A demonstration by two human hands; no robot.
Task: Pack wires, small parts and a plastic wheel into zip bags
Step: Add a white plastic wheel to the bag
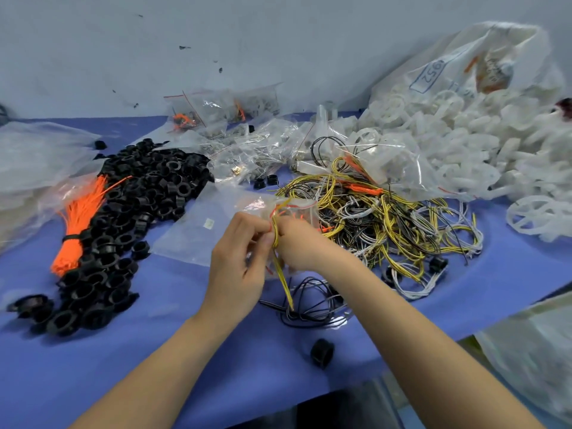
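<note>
blue table point(154, 351), white sack point(458, 66) marked "952"

Two bare forearms enter from the bottom edge, both uncovered up to the frame border; no sleeve, cuff or glove shows. Left hand point(236, 267) and right hand point(301, 246): bare, no rings, watch or bands on the visible fingers and wrists. Fingernails short and unpainted where visible. Rest of the body out of view.
</note>
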